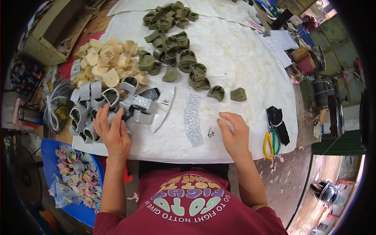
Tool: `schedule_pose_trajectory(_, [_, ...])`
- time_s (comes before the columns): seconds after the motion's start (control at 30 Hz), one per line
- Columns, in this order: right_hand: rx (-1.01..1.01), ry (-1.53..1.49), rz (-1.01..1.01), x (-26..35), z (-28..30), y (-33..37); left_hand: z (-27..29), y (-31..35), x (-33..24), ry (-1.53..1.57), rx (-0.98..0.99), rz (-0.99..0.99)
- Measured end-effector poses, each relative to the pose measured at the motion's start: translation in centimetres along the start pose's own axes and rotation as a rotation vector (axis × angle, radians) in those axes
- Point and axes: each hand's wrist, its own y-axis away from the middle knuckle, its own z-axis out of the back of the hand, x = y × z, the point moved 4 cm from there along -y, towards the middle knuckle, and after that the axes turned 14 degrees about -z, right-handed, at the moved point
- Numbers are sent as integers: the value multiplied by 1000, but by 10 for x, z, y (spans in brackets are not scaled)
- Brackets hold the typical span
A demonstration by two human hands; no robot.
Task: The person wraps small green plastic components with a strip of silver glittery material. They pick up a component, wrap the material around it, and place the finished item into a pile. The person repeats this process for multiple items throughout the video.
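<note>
My left hand (112, 131) reaches into a heap of hollow curved pieces wrapped in silver glitter (79, 113), its fingers apart and touching or just over them. Some fingertips overlap the heap, so their exact contact is unclear. On the white cloth in front of me lies a single curved strip of silver glitter material (192, 121), flat and apart from both hands. To the right of that strip, my right hand (235, 135) hovers over the cloth, thumb and forefinger apart, nothing visible in it. Bare olive-green hollow pieces (187, 58), shaped like shoe heels, trail toward the far side.
Cream-coloured pieces (105, 58) are heaped at the far left. Scissors with yellow and green handles (268, 145) lie by the table's right edge, beside a black bundle (278, 123). A blue tub (51, 150) of colourful scraps stands below the table at left.
</note>
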Motion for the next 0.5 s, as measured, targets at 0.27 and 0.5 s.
schedule_pose_trajectory(0.27, [-53, 252, 84, 29, -52, -29, 12, -1, -18, 110, -280, -72])
schedule_pose_trajectory(0.5, [92, 345, 95, 39, -79, -44, 20, 8, -50, 223, -234, -154])
